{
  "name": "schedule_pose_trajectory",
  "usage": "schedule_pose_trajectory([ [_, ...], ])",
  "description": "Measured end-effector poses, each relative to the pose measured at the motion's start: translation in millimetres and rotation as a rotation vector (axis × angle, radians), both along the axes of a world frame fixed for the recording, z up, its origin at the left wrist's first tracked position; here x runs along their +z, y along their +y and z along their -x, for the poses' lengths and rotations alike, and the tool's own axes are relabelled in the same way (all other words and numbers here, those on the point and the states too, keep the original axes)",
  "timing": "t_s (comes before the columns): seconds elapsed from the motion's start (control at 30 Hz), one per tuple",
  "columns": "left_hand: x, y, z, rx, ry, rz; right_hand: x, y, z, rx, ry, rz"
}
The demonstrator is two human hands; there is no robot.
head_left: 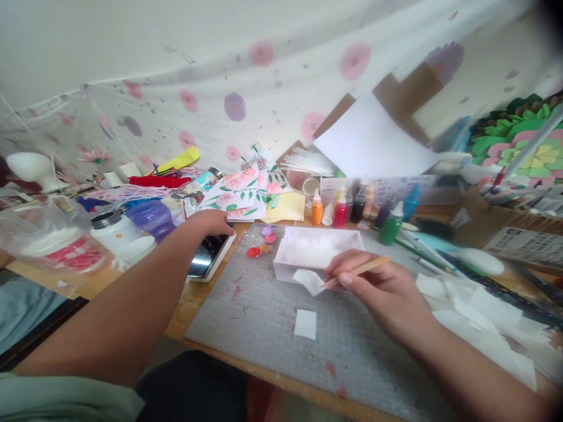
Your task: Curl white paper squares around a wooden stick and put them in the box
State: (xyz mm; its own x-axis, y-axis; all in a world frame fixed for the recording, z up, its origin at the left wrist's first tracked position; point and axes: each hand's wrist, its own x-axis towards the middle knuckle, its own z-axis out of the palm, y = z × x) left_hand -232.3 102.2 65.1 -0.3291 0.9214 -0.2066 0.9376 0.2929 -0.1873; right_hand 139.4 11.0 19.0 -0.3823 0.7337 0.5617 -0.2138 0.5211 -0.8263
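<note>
Wooden stick [358,269] pinched in right hand [387,296]; left hand [212,223] resting on phone [206,259]

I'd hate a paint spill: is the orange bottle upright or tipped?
Upright: the orange bottle stands on its base, white nozzle pointing up, behind the white box.

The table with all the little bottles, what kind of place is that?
Probably a craft desk, maybe at home: a grey cutting mat, a row of colour bottles, green paper flowers, and the right hand holding a wooden stick.
</note>
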Motion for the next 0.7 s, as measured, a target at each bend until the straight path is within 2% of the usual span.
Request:
schedule_pose_trajectory([
  [0.7,2.1,-0.3,-3.3,-0.017,0.051,0.027,-0.2,-0.3,0.5,0.025,-0.027,-0.013],
])
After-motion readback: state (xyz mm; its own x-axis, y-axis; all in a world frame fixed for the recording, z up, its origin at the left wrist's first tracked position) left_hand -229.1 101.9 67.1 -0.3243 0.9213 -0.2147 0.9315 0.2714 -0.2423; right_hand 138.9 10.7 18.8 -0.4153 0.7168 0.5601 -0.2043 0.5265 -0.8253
